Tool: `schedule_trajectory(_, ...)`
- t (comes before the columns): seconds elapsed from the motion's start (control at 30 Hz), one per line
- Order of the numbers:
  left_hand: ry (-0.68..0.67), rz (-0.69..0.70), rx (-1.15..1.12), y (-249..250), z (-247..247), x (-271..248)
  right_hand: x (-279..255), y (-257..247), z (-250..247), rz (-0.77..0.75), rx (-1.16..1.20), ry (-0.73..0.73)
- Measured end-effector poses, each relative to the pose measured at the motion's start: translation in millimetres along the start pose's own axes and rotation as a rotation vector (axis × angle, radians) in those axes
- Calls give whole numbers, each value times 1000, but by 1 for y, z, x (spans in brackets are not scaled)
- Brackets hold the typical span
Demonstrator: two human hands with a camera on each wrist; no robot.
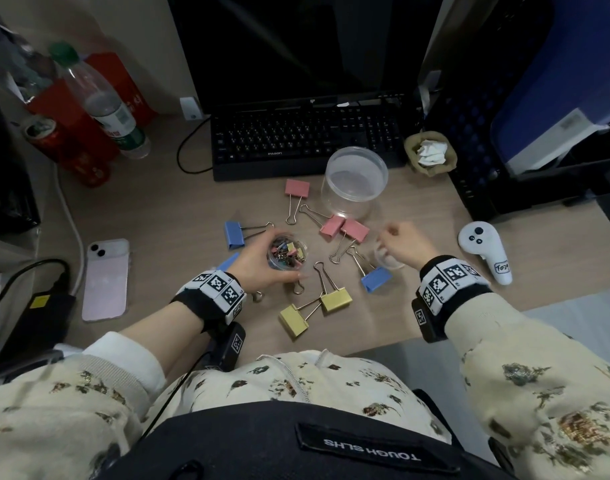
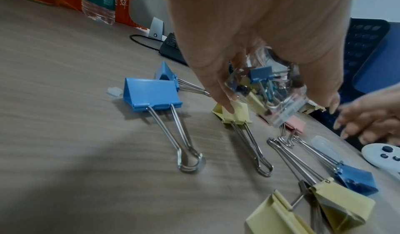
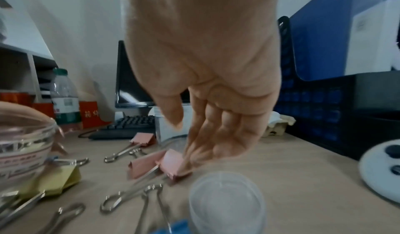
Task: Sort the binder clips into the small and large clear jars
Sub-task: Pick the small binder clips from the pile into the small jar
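Observation:
My left hand grips a small clear jar, lidless and filled with small coloured binder clips, and holds it tilted just above the desk. A large clear jar stands empty in front of the keyboard. Large clips lie around: pink ones, blue ones, yellow ones. My right hand hovers with loose fingers, holding nothing, over a small clear lid on the desk.
A black keyboard and monitor close off the back. A pink phone lies left, a white controller right. A water bottle and red boxes stand far left, a paper cup with tissue back right.

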State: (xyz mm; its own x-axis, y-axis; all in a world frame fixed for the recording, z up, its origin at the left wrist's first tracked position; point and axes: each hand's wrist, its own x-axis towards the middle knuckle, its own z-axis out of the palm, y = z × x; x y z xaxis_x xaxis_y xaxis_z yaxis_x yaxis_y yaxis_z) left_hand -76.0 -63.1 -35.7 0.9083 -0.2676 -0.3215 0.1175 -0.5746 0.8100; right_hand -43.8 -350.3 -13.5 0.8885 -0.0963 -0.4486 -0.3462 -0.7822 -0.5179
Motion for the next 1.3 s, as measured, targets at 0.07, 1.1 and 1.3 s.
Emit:
schedule_trajectory(0.07,-1,-6,-9,0,3,2,-3,10,2,55,-85,-45)
schedule_trajectory(1.1,157,-150,-43,-18,-34,-11,21,-26,47,-128,-147,-73)
schedule_trajectory(1.3,141,-151,-47,-23,-34,-10,19,-20,41,-83,-182,122)
